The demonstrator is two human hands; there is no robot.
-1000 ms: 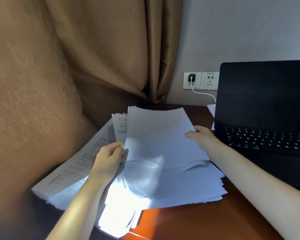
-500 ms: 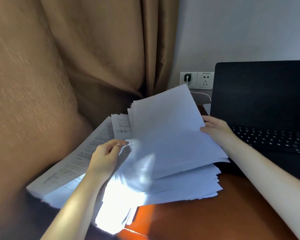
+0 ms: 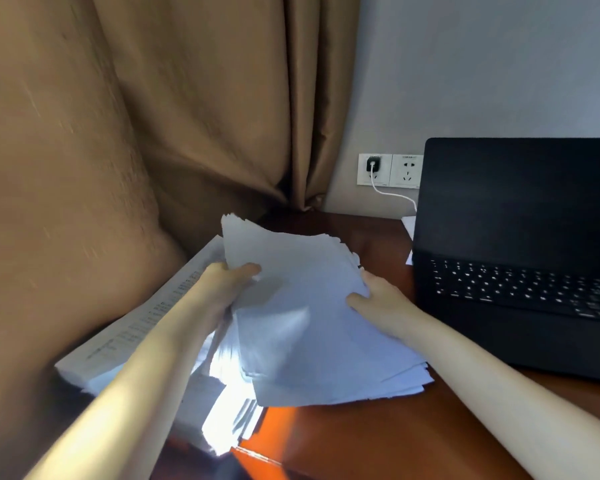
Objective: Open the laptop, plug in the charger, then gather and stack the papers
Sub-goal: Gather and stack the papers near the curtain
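A thick, uneven pile of white papers point(image 3: 302, 313) lies on the brown desk point(image 3: 361, 438), its far end lifted and tilted toward me. My left hand point(image 3: 222, 289) grips the pile's left edge, thumb on top. My right hand point(image 3: 378, 299) grips the right edge, thumb on the top sheet. A printed sheet point(image 3: 146, 323) sticks out to the left under my left arm. The black laptop point(image 3: 520, 237) stands open at the right, screen dark. The black charger plug point(image 3: 373, 165) sits in the wall socket, its white cable point(image 3: 395, 195) running behind the laptop.
A brown curtain point(image 3: 136, 133) hangs close on the left and behind the papers. A second wall socket point(image 3: 407, 169) beside the charger holds no plug. A white sheet's corner point(image 3: 409, 225) shows behind the laptop. Bright sunlight falls on the desk's near edge.
Both hands have drawn the sheets together into a narrower pile. My right hand slid from the far right edge down toward me; the lifted top sheets came down lower.
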